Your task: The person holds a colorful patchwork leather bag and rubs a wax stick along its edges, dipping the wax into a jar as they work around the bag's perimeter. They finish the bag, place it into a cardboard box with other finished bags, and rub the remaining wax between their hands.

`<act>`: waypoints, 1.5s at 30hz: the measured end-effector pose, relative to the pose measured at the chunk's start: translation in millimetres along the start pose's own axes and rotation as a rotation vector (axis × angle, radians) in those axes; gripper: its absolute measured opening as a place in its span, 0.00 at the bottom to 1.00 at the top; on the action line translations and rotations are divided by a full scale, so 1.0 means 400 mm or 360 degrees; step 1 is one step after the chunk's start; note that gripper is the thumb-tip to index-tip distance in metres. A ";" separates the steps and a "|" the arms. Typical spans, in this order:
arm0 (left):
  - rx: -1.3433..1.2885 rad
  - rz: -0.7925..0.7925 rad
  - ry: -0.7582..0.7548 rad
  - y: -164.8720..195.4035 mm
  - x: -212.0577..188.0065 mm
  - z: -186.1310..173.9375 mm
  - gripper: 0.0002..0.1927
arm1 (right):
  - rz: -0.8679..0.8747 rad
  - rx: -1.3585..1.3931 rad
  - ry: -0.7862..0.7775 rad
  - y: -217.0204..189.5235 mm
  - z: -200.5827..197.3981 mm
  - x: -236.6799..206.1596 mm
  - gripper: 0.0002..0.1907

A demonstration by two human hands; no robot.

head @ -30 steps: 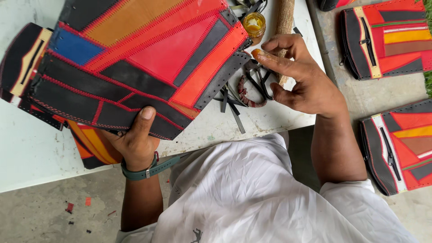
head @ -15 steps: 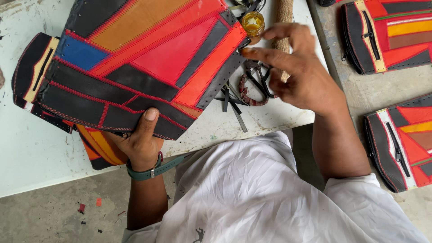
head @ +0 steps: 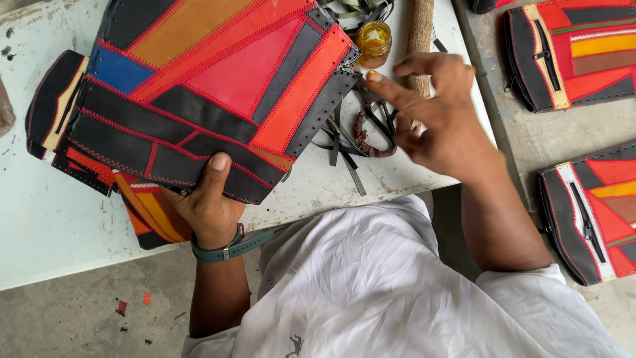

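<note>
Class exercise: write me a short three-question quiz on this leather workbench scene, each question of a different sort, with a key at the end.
1. True or false: the left hand grips the lower edge of the patchwork leather panel.
2. Multiple choice: what stands just above the right hand? A) a small amber jar B) a blue cup C) a steel ruler
3. Fill in: the scissors lie on the white ____, among dark leather strips.

Key
1. True; its thumb presses on top of the panel.
2. A; the small amber jar stands beside a rough wooden stick.
3. table.
</note>
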State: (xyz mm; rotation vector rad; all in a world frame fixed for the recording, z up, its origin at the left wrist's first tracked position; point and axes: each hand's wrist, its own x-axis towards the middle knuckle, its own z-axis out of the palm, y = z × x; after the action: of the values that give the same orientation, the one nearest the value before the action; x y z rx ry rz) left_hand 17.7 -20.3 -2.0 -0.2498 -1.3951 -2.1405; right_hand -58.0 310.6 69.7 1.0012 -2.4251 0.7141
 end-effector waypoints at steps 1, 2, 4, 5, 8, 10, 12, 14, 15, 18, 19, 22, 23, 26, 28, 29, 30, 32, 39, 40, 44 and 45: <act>-0.0009 -0.0021 0.0038 0.002 0.001 0.008 0.31 | -0.0017 -0.0070 -0.0024 -0.006 0.014 -0.003 0.40; -0.0018 -0.0039 0.0076 0.004 0.002 0.014 0.30 | -0.0036 -0.0140 -0.0046 -0.010 0.025 -0.007 0.42; -0.0054 -0.0068 0.0049 0.007 0.003 0.023 0.31 | -0.0019 -0.0248 0.0016 -0.010 0.041 -0.015 0.44; -0.0068 -0.0087 0.0041 0.008 0.004 0.026 0.31 | -0.0009 -0.0297 0.0041 -0.008 0.045 -0.020 0.45; -0.0136 -0.0110 0.0062 0.007 0.003 0.036 0.32 | -0.0127 0.0024 -0.0169 -0.002 0.049 -0.029 0.45; -0.0159 -0.0090 0.0083 0.002 0.003 0.044 0.31 | -0.0031 0.0086 0.0000 -0.009 0.053 -0.029 0.42; -0.0177 -0.0086 0.0112 -0.003 0.003 0.053 0.31 | -0.0015 0.0058 0.0051 -0.028 0.063 -0.022 0.42; -0.0196 -0.0077 0.0129 -0.008 0.004 0.061 0.31 | -0.0087 -0.0072 0.0007 -0.049 0.079 -0.011 0.43; -0.0191 -0.0066 0.0105 -0.008 0.005 0.063 0.30 | -0.0120 -0.0109 -0.0010 -0.055 0.081 -0.007 0.43; -0.0174 -0.0071 0.0088 -0.007 0.006 0.062 0.29 | -0.0113 -0.0158 -0.0019 -0.053 0.072 0.000 0.42; -0.0187 -0.0075 0.0103 -0.008 0.005 0.060 0.30 | -0.0052 -0.0156 0.0023 -0.048 0.065 0.000 0.42; -0.0190 -0.0088 0.0117 -0.015 0.001 0.057 0.32 | -0.0001 -0.0206 0.0076 -0.048 0.052 -0.005 0.42; -0.0191 -0.0085 0.0112 -0.019 0.001 0.057 0.32 | -0.0010 -0.0238 0.0088 -0.053 0.051 -0.007 0.42; -0.0188 -0.0049 0.0118 -0.020 0.005 0.059 0.30 | -0.0160 -0.0204 -0.0027 -0.073 0.053 -0.012 0.40; -0.0333 -0.0127 0.0128 -0.004 0.011 0.058 0.26 | -0.0065 -0.0020 0.0065 -0.046 0.048 -0.004 0.33; -0.0456 -0.0183 0.0097 0.006 0.014 0.057 0.26 | -0.0020 0.0073 0.0105 -0.015 0.045 0.008 0.30; -0.0577 -0.0242 0.0069 0.017 0.016 0.058 0.25 | 0.0107 -0.0084 0.0100 0.026 0.030 0.015 0.30; -0.0929 -0.0392 -0.0078 0.031 0.022 0.061 0.30 | 0.0191 -0.0334 -0.0005 0.131 0.029 0.036 0.30; -0.0177 -0.0186 0.0060 -0.042 0.004 0.080 0.28 | 0.0305 -0.0443 -0.0692 0.375 0.242 0.153 0.31; -0.0216 -0.0184 0.0066 -0.050 0.003 0.071 0.28 | 0.0382 -0.0468 -0.0772 0.386 0.264 0.163 0.33; -0.0340 -0.0152 0.0005 -0.068 0.006 0.044 0.29 | 0.0453 -0.0488 -0.0792 0.396 0.296 0.186 0.39; -0.0351 -0.0148 0.0009 -0.070 0.009 0.040 0.29 | 0.0404 -0.0474 -0.0718 0.392 0.285 0.187 0.40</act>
State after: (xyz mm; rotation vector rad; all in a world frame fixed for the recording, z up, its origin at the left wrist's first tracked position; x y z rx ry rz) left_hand -2.9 0.8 -15.3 -0.2671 -1.1876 -2.3724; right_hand -242.9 298.7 -24.5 0.8071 -2.9731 0.1972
